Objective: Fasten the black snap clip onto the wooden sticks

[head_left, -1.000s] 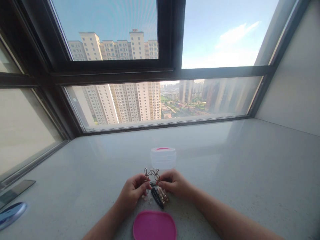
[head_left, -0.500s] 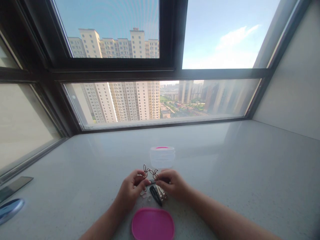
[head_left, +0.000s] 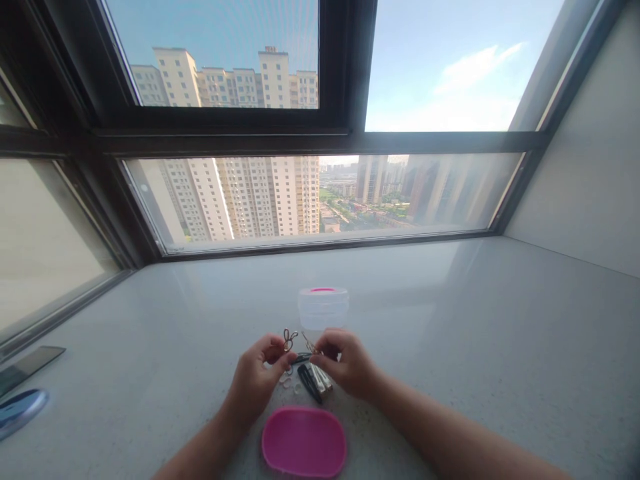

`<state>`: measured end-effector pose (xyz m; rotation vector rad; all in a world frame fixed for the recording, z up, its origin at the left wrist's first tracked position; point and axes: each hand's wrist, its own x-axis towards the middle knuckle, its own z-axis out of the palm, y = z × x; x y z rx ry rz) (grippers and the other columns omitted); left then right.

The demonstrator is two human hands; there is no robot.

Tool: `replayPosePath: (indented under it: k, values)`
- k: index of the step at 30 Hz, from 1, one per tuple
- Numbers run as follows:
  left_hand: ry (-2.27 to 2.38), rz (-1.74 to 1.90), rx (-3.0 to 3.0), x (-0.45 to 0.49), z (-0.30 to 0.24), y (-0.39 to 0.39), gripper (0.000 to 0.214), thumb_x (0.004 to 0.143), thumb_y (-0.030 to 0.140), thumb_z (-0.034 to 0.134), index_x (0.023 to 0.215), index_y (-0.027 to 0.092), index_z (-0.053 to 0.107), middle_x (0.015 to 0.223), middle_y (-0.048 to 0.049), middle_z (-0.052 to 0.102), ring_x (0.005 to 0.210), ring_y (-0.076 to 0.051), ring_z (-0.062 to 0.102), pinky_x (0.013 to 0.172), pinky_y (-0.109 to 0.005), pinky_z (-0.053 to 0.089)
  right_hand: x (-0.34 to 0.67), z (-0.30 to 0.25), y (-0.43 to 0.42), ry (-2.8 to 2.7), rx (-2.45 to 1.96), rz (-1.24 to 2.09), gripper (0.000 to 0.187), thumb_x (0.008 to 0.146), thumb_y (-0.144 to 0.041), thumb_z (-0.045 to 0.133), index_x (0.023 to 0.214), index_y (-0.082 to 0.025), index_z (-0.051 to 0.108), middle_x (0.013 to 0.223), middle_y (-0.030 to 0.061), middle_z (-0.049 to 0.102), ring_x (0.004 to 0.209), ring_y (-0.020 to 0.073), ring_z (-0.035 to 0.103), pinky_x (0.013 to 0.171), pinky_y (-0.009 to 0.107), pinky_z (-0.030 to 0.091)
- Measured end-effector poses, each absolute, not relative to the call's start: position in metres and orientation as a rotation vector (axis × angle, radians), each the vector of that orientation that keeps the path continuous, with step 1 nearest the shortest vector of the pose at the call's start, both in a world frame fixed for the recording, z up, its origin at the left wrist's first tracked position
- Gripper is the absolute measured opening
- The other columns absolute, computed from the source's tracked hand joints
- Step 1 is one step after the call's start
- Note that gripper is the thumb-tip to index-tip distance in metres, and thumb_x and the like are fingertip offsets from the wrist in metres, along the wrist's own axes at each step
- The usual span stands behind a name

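Between the thumb and fingers of my left hand (head_left: pixel 257 373) is a gold-toned wire hair clip (head_left: pixel 289 341) with looped ends, held upright. My right hand (head_left: pixel 347 360) pinches a second gold-toned hair clip (head_left: pixel 312 345), which tilts toward the left one; a small gap shows between the two. Below the hands lie black snap hair clips (head_left: pixel 310 383) beside pale metallic hair clips (head_left: pixel 321 377). Several small clear rings (head_left: pixel 286 381) rest to their left, near my left thumb. Nearest me is a pink oval lid (head_left: pixel 304 442), lying flat.
A translucent plastic box (head_left: pixel 323 310) with a pink mark stands just beyond my hands on the pale speckled sill (head_left: pixel 450 320). At the far left lie a dark flat object (head_left: pixel 33 368) and a shiny blue rounded object (head_left: pixel 21 412). Dark-framed windows border the sill.
The two gold-toned hair clips, close together before, now sit apart. The one in my right hand has turned to a slant. The camera view has shifted slightly.
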<state>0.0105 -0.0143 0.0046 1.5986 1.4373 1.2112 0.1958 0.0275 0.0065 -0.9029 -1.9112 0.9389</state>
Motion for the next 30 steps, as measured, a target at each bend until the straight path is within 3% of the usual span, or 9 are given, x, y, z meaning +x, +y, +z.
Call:
replayPosePath:
  k: [7,14,21,30]
  values:
    - [1.260,1.209,1.523,0.017,0.010,-0.020,0.023,0.077,0.033,0.058,0.092,0.015,0.055,0.085,-0.0056,0.067,0.078,-0.018,0.063,0.071,-0.027,0.048,0.190,0.009,0.013,-1.991,-0.946,0.731,0.015,0.069,-0.025,0.063,0.064,-0.012,0.056,0.056,-0.0020,0.046,0.052,0.0047,0.037,0.050,0.016,0.026]
    - [1.380,1.185,1.725,0.020,0.011,-0.026,0.023,0.074,0.031,0.061,0.092,0.017,0.067,0.094,-0.0049,0.068,0.087,-0.018,0.062,0.081,-0.025,0.046,0.191,0.007,0.010,-2.084,-0.871,0.651,0.015,0.078,-0.024,0.054,0.067,-0.013,0.058,0.063,-0.0001,0.049,0.057,0.0059,0.040,0.054,0.018,0.027]
    - [1.407,1.240,1.726,0.021,0.016,-0.025,0.026,0.077,0.033,0.059,0.096,0.019,0.069,0.097,-0.0059,0.067,0.090,-0.018,0.061,0.084,-0.026,0.045,0.186,0.010,0.009,-2.032,-0.703,0.995,0.016,0.083,-0.021,0.048,0.075,-0.012,0.057,0.072,0.0018,0.052,0.065,0.0073,0.045,0.059,0.017,0.034]
    - [1.232,1.337,1.603,0.030,0.017,-0.030,0.026,0.078,0.030,0.058,0.098,0.017,0.068,0.109,-0.0100,0.060,0.098,-0.021,0.056,0.085,-0.029,0.045,0.180,0.005,0.010,-1.733,-0.618,1.568,0.035,0.081,-0.043,0.052,0.079,-0.009,0.057,0.056,-0.0004,0.045,0.047,0.0054,0.042,0.045,0.016,0.032]
